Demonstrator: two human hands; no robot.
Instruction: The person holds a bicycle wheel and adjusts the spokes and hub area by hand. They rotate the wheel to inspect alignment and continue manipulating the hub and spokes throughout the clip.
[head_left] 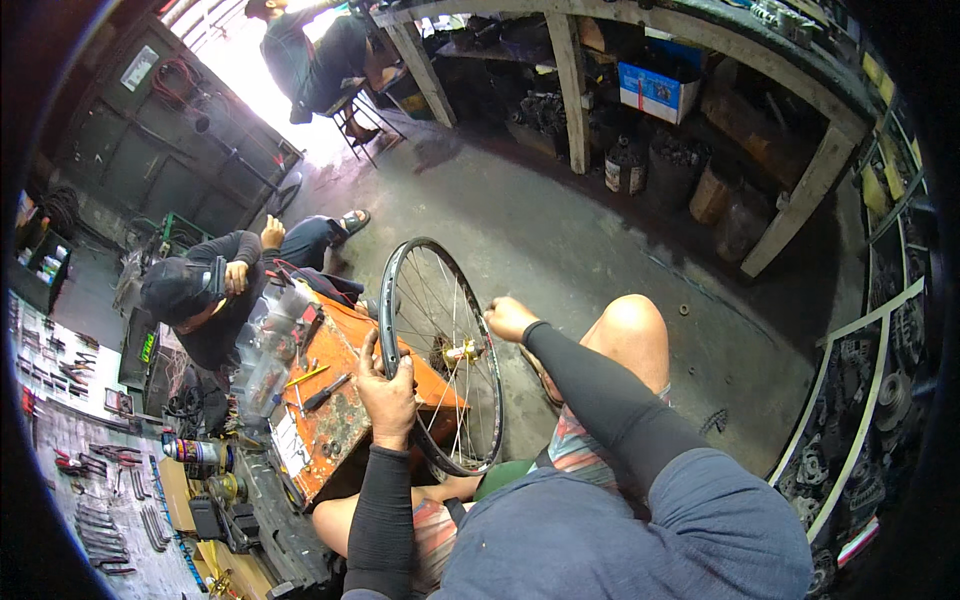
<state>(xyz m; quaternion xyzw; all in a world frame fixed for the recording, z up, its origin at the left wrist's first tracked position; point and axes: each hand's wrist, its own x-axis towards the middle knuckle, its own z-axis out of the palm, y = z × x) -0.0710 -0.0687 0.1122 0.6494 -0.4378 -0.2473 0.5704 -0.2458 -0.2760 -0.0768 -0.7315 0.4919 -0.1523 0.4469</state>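
Observation:
A bicycle wheel (388, 305) stands upright in front of me, its black rim bare of a tyre. Thin spokes run in to a gold-coloured hub (463, 351). My left hand (387, 398) grips the rim's near left side, thumb and fingers on either side of it. To the right of the wheel, close to the rim, my right hand (511, 319) is closed with its fingers curled. Whatever it may hold is hidden. Left of the wheel is an orange workbox (350, 335), with a dark-handled screwdriver (327, 391) and a slim yellow tool (307, 376) on top.
A co-worker in a dark cap (183, 289) sits beyond the workbox, near clear plastic containers (262, 350). Another person (320, 60) sits on a stool by the bright doorway. A wooden bench (570, 95) spans the back; parts shelves (850, 430) line the right, hand tools (100, 530) the lower left.

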